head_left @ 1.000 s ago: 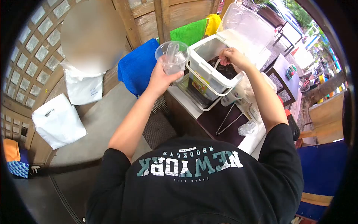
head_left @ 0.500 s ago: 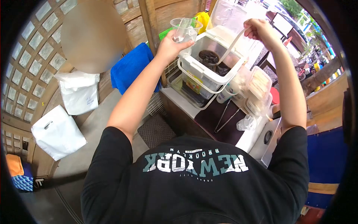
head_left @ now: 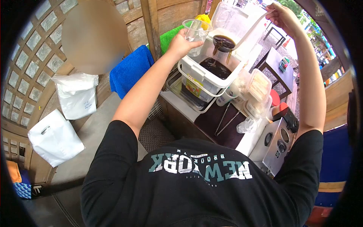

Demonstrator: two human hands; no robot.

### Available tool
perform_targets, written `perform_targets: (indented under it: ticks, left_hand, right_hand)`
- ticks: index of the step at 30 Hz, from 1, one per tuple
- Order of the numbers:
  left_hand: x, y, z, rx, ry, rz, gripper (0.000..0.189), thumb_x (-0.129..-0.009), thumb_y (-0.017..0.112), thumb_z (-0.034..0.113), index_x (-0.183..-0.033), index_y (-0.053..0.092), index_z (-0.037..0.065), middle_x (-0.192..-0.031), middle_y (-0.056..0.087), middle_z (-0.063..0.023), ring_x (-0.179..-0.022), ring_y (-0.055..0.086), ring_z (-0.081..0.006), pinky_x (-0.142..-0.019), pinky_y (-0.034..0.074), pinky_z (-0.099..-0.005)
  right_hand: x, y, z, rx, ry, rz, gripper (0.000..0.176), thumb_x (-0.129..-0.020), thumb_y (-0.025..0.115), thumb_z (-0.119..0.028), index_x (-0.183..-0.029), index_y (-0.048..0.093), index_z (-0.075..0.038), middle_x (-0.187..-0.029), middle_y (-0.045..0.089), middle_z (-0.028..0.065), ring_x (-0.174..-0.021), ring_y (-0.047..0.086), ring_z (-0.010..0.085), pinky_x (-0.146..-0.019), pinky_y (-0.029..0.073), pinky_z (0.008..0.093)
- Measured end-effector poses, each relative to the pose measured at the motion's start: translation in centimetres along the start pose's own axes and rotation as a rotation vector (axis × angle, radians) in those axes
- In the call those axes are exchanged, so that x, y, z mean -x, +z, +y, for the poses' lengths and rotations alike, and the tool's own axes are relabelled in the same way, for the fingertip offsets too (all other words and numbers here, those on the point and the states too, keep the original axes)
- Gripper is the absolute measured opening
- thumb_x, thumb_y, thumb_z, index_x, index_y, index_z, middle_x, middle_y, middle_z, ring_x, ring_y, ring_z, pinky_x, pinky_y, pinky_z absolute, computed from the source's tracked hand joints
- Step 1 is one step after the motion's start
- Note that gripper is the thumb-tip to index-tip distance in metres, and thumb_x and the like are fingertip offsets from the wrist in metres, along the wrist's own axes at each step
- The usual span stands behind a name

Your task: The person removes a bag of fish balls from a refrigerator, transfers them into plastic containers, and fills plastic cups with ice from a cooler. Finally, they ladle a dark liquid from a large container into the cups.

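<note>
My left hand (head_left: 182,44) is closed around a clear plastic cup (head_left: 196,32), upright beside the rim of a white-edged tub (head_left: 196,73). Dark liquid with lumps (head_left: 216,68) lies inside this tub. High at the upper right, my right hand (head_left: 281,16) grips the end of a long pale ladle handle. The ladle (head_left: 224,42) hangs over the tub, full of the dark stuff, and some drips from its edge.
Metal tongs (head_left: 227,119) lie on a dark mat right of the tub. Stacked clear containers (head_left: 258,86), a white cup (head_left: 226,95) and a metal box (head_left: 274,143) stand farther right. Blue towel (head_left: 131,70) and white bags (head_left: 56,138) are at left.
My right hand has risen up and to the right, lifting the filled ladle out of the tub. The cup in my left hand has shifted slightly right.
</note>
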State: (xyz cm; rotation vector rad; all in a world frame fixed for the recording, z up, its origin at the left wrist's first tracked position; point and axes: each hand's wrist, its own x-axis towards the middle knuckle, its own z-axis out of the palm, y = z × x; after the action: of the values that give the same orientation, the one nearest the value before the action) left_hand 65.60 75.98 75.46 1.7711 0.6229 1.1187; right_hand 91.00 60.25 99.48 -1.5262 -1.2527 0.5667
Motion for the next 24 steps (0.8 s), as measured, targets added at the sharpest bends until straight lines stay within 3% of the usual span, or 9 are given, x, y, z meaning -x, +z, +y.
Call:
perform_targets:
  ticks: [4,9,12,13,15,17,18,24]
  left_hand:
    - [0.6,-0.1,0.9,0.029,-0.005,0.041,0.071,-0.059,0.084,0.024,-0.112,0.048,-0.005,-0.102,0.062,-0.0146,-0.091,0.061,-0.0200,-0.081,0.048,-0.0308]
    - [2.0,-1.0,3.2,0.038,-0.057,-0.002,0.082,-0.060,0.085,0.027,-0.122,0.042,-0.007,-0.113,0.055,-0.0188,-0.098,0.057,-0.0212,-0.081,0.048,-0.0313]
    - [1.9,-1.3,1.8,-0.017,-0.016,0.008,0.084,-0.061,0.084,0.028,-0.124,0.041,-0.007,-0.113,0.056,-0.0185,-0.101,0.056,-0.0217,-0.085,0.047,-0.0323]
    - [2.2,-1.4,2.6,-0.027,-0.020,0.004,0.085,-0.061,0.084,0.028,-0.124,0.041,-0.007,-0.113,0.056,-0.0182,-0.101,0.056,-0.0216,-0.085,0.046,-0.0324]
    - [3.3,-1.8,4.6,-0.051,-0.030,-0.004,0.086,-0.061,0.084,0.028,-0.125,0.040,-0.007,-0.112,0.056,-0.0175,-0.102,0.055,-0.0214,-0.087,0.046,-0.0327]
    - [3.2,-2.1,3.7,-0.096,0.012,0.004,0.086,-0.061,0.084,0.028,-0.126,0.039,-0.007,-0.112,0.057,-0.0167,-0.103,0.055,-0.0209,-0.087,0.045,-0.0325]
    - [3.2,-2.2,3.7,-0.118,0.032,0.007,0.086,-0.062,0.084,0.027,-0.126,0.039,-0.008,-0.112,0.057,-0.0163,-0.104,0.055,-0.0206,-0.088,0.045,-0.0324]
    - [4.3,-2.1,3.9,-0.017,0.045,0.015,0.074,-0.061,0.084,0.028,-0.117,0.047,-0.003,-0.107,0.060,-0.0147,-0.098,0.057,-0.0194,-0.085,0.045,-0.0309]
  right_hand:
    - [-0.6,1.7,4.1,0.247,0.049,-0.056,0.028,-0.082,0.054,-0.031,-0.088,0.061,-0.005,-0.074,0.064,0.0075,-0.061,0.056,0.0086,-0.056,0.042,0.0193]
    - [0.2,8.0,11.7,0.315,0.097,-0.222,0.024,-0.085,0.049,-0.023,-0.082,0.062,-0.004,-0.070,0.065,0.0081,-0.059,0.061,0.0111,-0.055,0.046,0.0213]
    - [0.1,11.1,16.4,0.353,0.084,-0.392,0.026,-0.081,0.050,-0.019,-0.080,0.064,0.002,-0.063,0.062,0.0100,-0.057,0.062,0.0160,-0.057,0.050,0.0280]
    - [-0.3,11.6,18.3,0.552,-0.088,-0.491,0.026,-0.081,0.050,-0.019,-0.080,0.063,0.003,-0.062,0.061,0.0100,-0.056,0.061,0.0170,-0.057,0.049,0.0301]
    - [2.1,13.5,17.0,0.639,-0.091,-0.586,0.021,-0.081,0.049,-0.013,-0.073,0.060,0.003,-0.060,0.058,0.0092,-0.054,0.056,0.0160,-0.055,0.046,0.0302]
    - [2.2,14.5,17.8,0.886,-0.219,-0.661,0.019,-0.080,0.051,-0.015,-0.076,0.061,0.001,-0.063,0.060,0.0121,-0.058,0.059,0.0228,-0.058,0.047,0.0345]
    - [1.7,14.8,18.9,0.998,-0.452,-0.683,0.018,-0.079,0.052,-0.016,-0.079,0.062,-0.001,-0.069,0.062,0.0153,-0.065,0.060,0.0304,-0.064,0.048,0.0387]
    - [0.6,16.0,20.6,1.110,-0.320,-0.831,0.018,-0.079,0.052,-0.015,-0.083,0.063,-0.002,-0.073,0.063,0.0172,-0.072,0.062,0.0328,-0.069,0.048,0.0427]
